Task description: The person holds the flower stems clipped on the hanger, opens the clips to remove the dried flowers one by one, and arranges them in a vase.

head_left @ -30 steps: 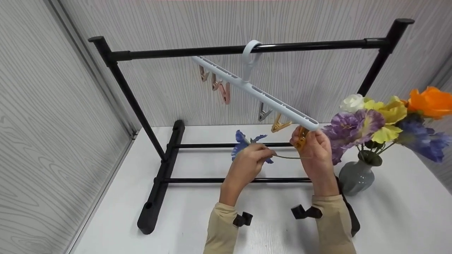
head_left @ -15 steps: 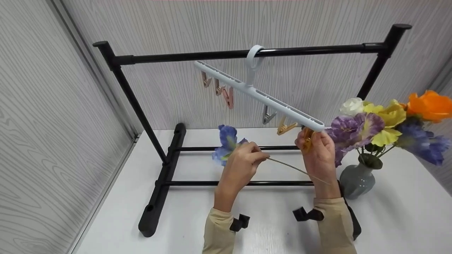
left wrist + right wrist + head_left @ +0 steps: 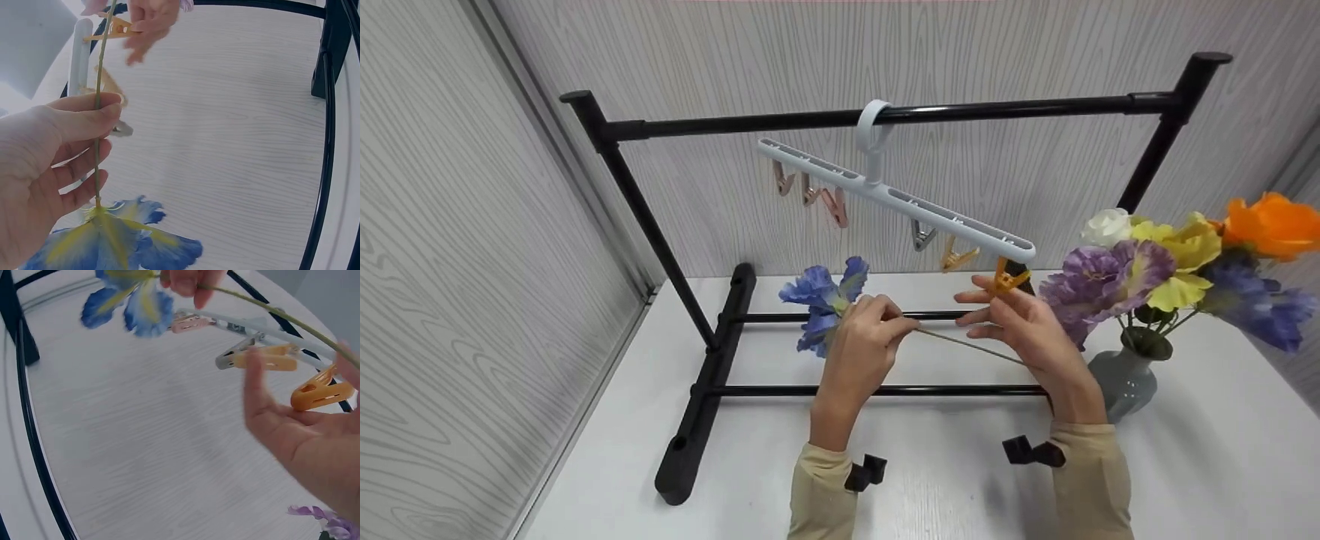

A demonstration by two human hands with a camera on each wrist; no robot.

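White worktop (image 3: 607, 420) runs under my hands, pale wood-grain walls behind. Nearest me, my left hand (image 3: 861, 352) pinches the thin stem of a blue flower (image 3: 821, 300) between thumb and fingers, bloom out to the left, petals blue with yellow streaks. My right hand (image 3: 1020, 326) lies with fingers spread and slack, the stem's far end crossing it, just under the orange clip (image 3: 1009, 277). That clip hangs from the white hanger (image 3: 896, 196) on the black rack (image 3: 750, 118).
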